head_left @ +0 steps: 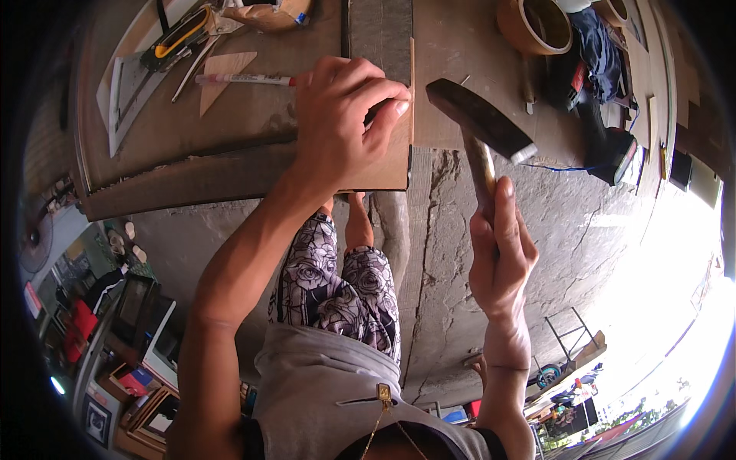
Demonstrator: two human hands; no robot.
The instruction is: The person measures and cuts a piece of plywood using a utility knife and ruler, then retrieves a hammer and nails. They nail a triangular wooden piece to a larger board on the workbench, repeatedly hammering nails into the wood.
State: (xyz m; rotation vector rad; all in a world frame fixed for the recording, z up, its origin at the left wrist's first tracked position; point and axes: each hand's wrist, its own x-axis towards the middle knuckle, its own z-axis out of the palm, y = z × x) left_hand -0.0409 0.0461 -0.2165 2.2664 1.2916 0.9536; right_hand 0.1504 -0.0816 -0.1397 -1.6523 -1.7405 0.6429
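My right hand (503, 261) grips a hammer (481, 116) by its wooden handle, with the dark metal head raised to the right of the wooden frame (172, 175). Over the frame's right-hand corner, my left hand (345, 115) is closed, thumb pressed to the forefinger. A small dark shape shows between those fingers, too hidden to name. The hand rests close to the brown edge strip (399, 157) of the frame. To its left, a red-and-white marker (247, 79) lies on the panel, its right end reaching the hand.
A set square (121, 115), a yellow-black tool (175, 42) and a thin triangular wood offcut (224, 77) lie at the left. On the far right stand a round brown pot (537, 27), dark cloth (596, 54) and a cordless power tool (609, 149). Cracked concrete floor (529, 207) lies below.
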